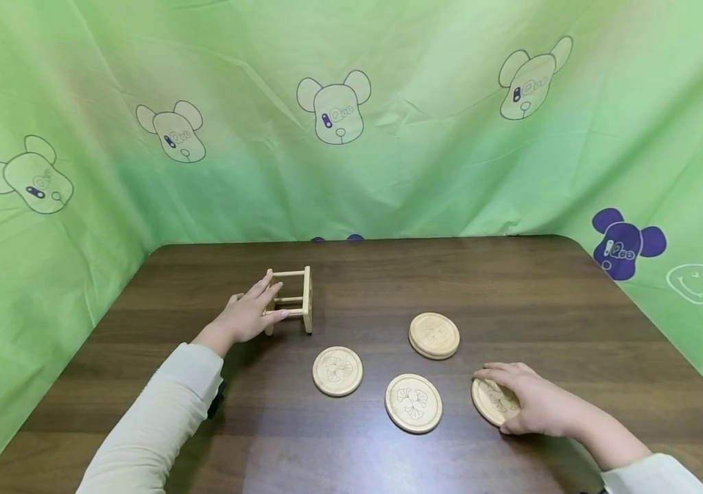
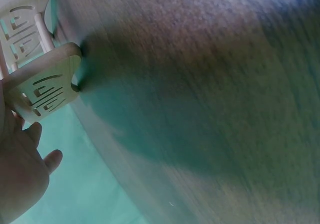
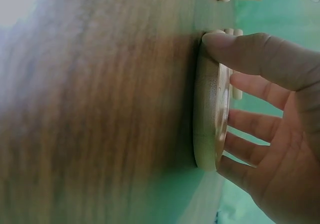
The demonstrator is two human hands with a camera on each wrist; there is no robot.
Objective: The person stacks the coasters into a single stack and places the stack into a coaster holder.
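My left hand [image 1: 243, 319] holds the near left side of a small wooden coaster rack [image 1: 308, 302], which has two end panels joined by round rods. In the left wrist view, the rack's cut-out panel [image 2: 47, 86] stands beside that hand, with some fingers spread off it. My right hand [image 1: 542, 403] grips a round wooden coaster [image 1: 490, 401] by its edges. The right wrist view shows the thumb at one edge of this coaster [image 3: 206, 129] and the fingers along the far side, with the coaster flat at the tabletop.
Left of the right hand lie two single coasters with carved leaf patterns, a middle coaster [image 1: 414, 403] and a left coaster [image 1: 337, 371]. Behind them sits a small coaster stack [image 1: 434, 335]. A green printed curtain [image 1: 388, 185] surrounds the dark wooden table [image 1: 450, 274].
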